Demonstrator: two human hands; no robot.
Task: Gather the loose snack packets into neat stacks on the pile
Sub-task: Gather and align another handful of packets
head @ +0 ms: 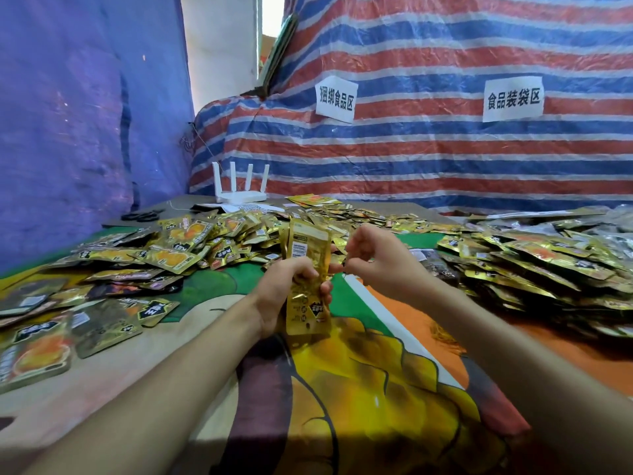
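Note:
My left hand (284,289) grips an upright bundle of gold snack packets (308,248) at its middle, above the patterned cloth. My right hand (373,258) is just right of the bundle, its fingers curled and its fingertips at the bundle's right edge; whether it pinches a packet is hidden. Loose gold packets (178,245) lie scattered to the left and behind. A larger pile of overlapping packets (534,265) spreads across the right side of the table.
A white router with several antennas (239,190) stands at the back, black scissors (142,216) to its left. A striped tarp with two paper signs (512,97) walls off the back, a blue tarp (68,114) the left. Colourful cloth (359,389) covers the near table.

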